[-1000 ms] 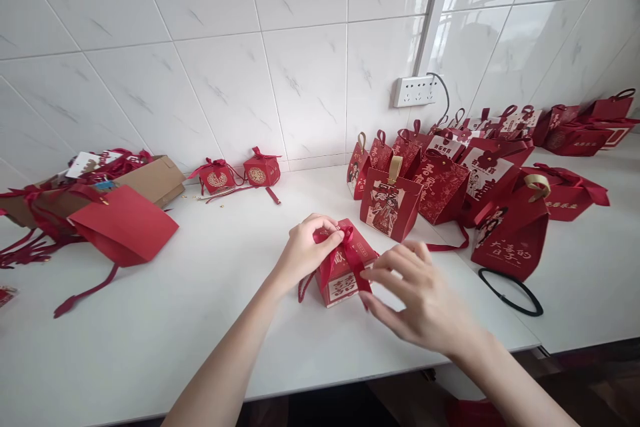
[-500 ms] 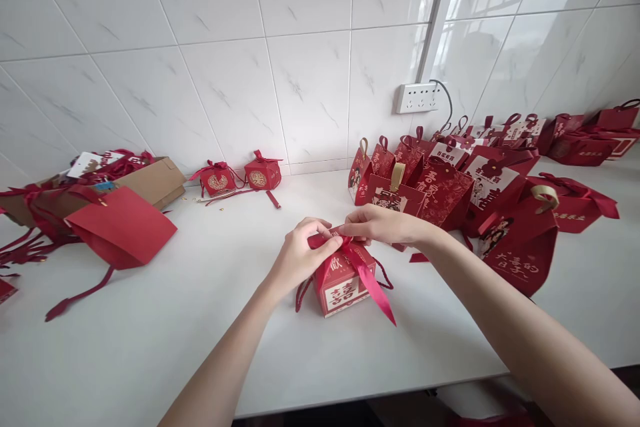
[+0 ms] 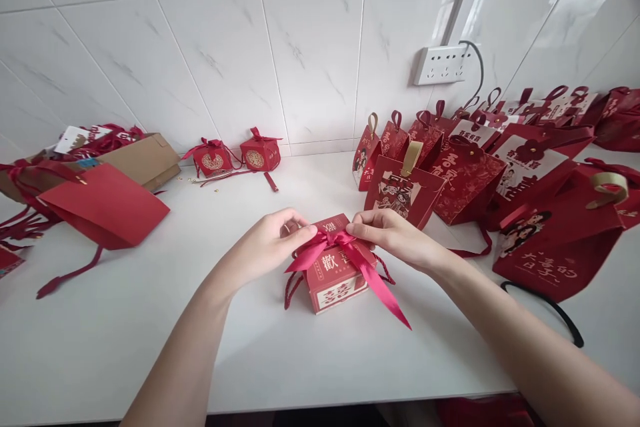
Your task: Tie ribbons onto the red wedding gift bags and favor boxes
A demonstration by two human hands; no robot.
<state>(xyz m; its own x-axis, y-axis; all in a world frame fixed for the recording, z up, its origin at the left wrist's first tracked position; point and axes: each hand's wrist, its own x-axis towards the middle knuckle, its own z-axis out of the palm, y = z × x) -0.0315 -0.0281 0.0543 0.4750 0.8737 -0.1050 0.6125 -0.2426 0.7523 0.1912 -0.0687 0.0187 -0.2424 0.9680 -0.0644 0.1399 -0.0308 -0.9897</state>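
A small red gift box [image 3: 323, 278] with gold lettering and a cream label stands on the white table in front of me. Across its top lies a shiny red ribbon [image 3: 376, 282], knotted in a bow with its tails hanging over the front. My left hand [image 3: 273, 240] pinches the bow's left loop between thumb and fingers. On the other side, my right hand [image 3: 393, 233] grips the right loop the same way. Dark red cord handles stick out at both sides of the box.
Red gift bags [image 3: 465, 177] crowd the right side below a wall socket [image 3: 443, 65]. Two small red boxes [image 3: 260, 155] stand near the tiled wall. At left, a brown carton [image 3: 145, 163] holds ribbons, with a red bag [image 3: 107, 203] leaning before it.
My hands have moved apart to either side of the bow, uncovering the knot and the box's top. A left ribbon tail now shows. The view has shifted slightly downward.
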